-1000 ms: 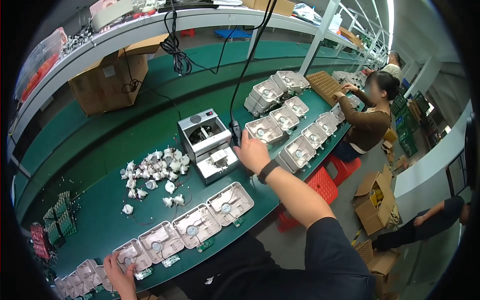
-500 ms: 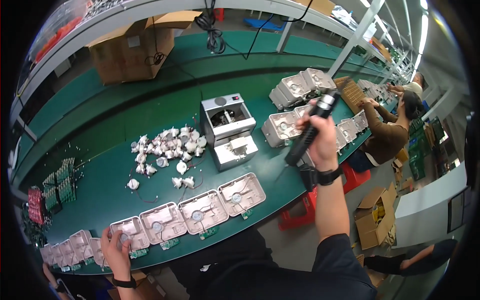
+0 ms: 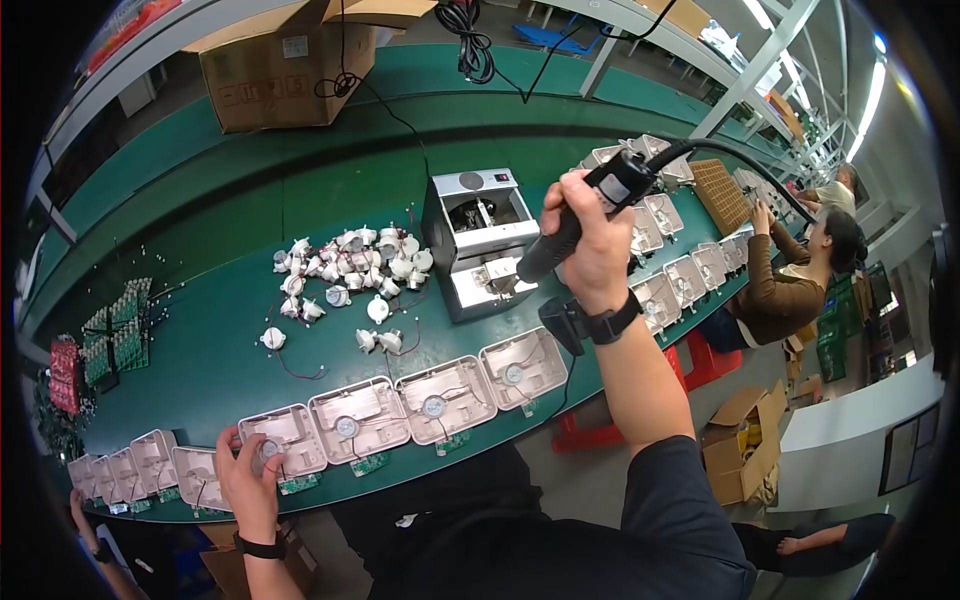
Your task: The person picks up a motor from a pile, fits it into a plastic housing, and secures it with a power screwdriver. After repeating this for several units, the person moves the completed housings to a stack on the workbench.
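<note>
My right hand (image 3: 597,235) is wrapped around a black electric screwdriver (image 3: 553,250), raised over the bench. Its lower end is in front of a grey-and-black screw feeder (image 3: 485,240); whether they touch, I cannot tell. A black cable (image 3: 735,148) runs from its upper end. At lower left my left hand (image 3: 248,478) reaches into a pale plastic housing (image 3: 298,432), its fingers curled about a small round speaker (image 3: 269,449). Similar housings, such as this pale one (image 3: 445,390), stand in a row along the near edge, with speakers, wires and green circuit boards (image 3: 370,464).
White round parts with wires (image 3: 350,262) lie heaped left of the feeder. Green circuit boards (image 3: 118,335) and a red stack (image 3: 65,375) sit at far left. A cardboard box (image 3: 285,85) stands behind. A co-worker (image 3: 795,270) sits at the right beside more housings.
My right hand has brought the screwdriver left toward the screw feeder and tilted it. My left hand stays at the same housing. The view has shifted slightly.
</note>
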Tool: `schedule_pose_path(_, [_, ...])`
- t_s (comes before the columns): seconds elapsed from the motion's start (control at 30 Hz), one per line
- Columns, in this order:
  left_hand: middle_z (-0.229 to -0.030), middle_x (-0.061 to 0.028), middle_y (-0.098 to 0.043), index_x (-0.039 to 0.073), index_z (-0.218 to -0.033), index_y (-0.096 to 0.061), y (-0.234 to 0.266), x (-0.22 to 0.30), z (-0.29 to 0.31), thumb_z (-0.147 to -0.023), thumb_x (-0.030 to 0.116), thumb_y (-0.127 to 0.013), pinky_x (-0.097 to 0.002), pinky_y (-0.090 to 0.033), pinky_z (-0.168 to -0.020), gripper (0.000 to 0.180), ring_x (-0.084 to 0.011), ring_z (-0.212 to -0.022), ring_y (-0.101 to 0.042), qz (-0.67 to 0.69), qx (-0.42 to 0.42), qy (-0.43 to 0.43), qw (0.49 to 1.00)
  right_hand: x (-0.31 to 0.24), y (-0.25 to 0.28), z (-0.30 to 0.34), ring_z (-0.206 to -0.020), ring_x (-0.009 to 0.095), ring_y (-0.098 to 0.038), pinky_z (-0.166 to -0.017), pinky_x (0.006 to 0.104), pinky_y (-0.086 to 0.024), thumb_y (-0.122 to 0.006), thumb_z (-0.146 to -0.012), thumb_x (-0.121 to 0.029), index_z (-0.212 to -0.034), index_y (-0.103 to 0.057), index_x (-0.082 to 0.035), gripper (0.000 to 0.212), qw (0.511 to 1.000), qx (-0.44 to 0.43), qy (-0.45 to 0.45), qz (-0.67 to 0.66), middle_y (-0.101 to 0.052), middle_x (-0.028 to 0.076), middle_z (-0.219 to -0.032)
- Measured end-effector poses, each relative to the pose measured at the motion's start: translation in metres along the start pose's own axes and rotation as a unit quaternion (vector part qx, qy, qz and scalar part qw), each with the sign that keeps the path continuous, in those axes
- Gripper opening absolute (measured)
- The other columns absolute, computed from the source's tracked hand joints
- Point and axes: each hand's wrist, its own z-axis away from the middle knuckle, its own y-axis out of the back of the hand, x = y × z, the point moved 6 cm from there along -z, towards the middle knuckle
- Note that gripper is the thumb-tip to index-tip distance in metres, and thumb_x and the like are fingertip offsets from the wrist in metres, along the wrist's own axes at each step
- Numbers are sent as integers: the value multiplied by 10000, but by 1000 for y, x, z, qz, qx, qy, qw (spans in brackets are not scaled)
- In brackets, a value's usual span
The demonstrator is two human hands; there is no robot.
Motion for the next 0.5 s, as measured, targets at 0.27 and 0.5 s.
schedule_pose_path(0.27, [-1360, -231, -576, 34, -1127, -681, -5, -2, 4, -793, 102, -797, -430, -483, -983, 360, -408, -1165, -593, 25, 0, 9, 1000, 3, -3, 22, -617, 150, -587, -591, 290, -477, -664, -938, -155, -893, -613, -21, 150, 998, -10, -33, 45, -634, 80, -757])
schedule_pose_path(0.5, [-1240, -229, -647, 32, -1198, -659, -11, -1, 2, -848, 102, -770, -396, -495, -952, 373, -406, -1084, -634, 71, -44, 27, 996, -29, 37, 97, -614, 173, -561, -592, 311, -475, -617, -934, -115, -978, -567, -18, 118, 998, 30, -42, 20, -586, 87, -746])
